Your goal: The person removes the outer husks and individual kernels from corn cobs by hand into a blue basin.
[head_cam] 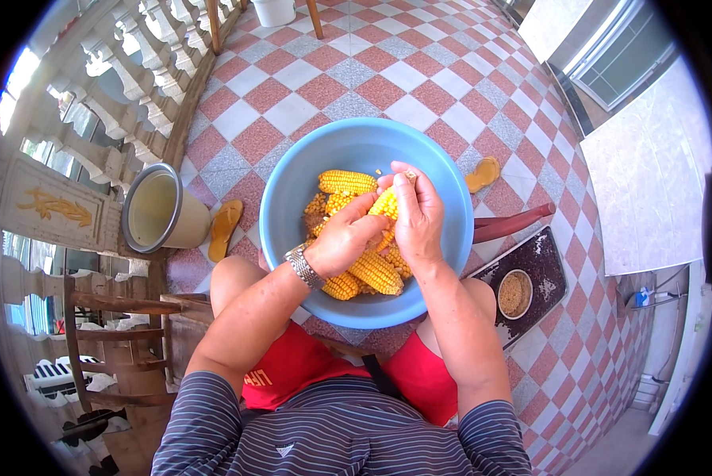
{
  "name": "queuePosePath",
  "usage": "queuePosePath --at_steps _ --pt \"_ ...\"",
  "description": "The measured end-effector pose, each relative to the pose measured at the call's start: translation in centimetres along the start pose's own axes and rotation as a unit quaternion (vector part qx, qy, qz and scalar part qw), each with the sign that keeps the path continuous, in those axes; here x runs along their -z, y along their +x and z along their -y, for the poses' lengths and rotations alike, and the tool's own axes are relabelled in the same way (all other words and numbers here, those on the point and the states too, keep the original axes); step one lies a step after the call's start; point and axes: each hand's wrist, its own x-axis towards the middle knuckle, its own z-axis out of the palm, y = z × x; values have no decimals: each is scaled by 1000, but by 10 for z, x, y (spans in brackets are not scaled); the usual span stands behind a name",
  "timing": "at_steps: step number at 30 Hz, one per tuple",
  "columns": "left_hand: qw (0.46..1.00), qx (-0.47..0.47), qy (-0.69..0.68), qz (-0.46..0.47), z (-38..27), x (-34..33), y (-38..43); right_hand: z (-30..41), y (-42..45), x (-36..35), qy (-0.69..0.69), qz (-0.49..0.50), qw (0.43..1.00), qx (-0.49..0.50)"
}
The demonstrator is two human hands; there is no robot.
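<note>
Both hands are over a large blue plastic basin (356, 134) between my knees. My right hand (418, 217) grips an ear of yellow corn (385, 204), its pale end sticking out past the fingertips. At the same ear, my left hand (347, 238) has its thumb and fingers pressed against the lower side; a metal watch is on that wrist. Several more corn cobs (376, 272) lie in the basin beneath my hands, one cob (348, 181) near the far side. Loose kernels (315, 204) show at the left, partly hidden by the left hand.
A beige bucket with a grey rim (183, 208) and a yellow slipper (225, 231) are on the left. Another slipper (484, 174) lies right of the basin. A bowl of grain (515, 294) sits on a dark worn tray (543, 268). A wooden chair (121, 335) stands by the balustrade.
</note>
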Motion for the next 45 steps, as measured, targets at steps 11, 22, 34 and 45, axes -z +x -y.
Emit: queuePosePath --at_steps 11,22,34,45 --pt "999 -6 38 -4 -12 -7 -4 -2 0 1 -1 5 1000 1" --pt "999 -4 35 -31 -12 -7 -4 1 0 0 -2 8 1000 -9" --pt "998 6 -53 -26 -4 -5 -2 3 -2 0 -14 19 1000 -11" --pt "986 37 -161 -35 -11 -11 -4 3 -1 1 -15 20 1000 -8"
